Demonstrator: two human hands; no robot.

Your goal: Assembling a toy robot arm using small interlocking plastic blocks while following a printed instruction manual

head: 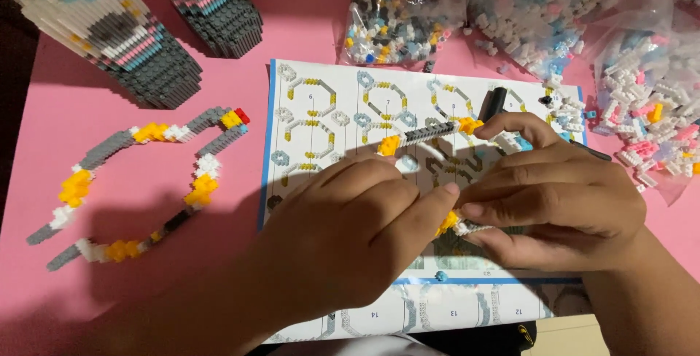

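Note:
Both my hands meet over a printed instruction sheet [321,108] on the pink table. My left hand [350,232] and my right hand [561,195] pinch a thin ring of tiny grey, yellow and white blocks [430,133] between them. The ring's far strip shows above my fingers; a yellow and white part [456,223] peeks out between my thumbs. The rest of it is hidden under my hands. A black tool [494,102] lies on the sheet just beyond my right fingers.
A finished grey, yellow and white block ring [138,184] lies at the left. Tall block-built models [146,35] stand at the back left. Clear bags of loose small blocks [397,17] and a spread pile [649,115] fill the back and right.

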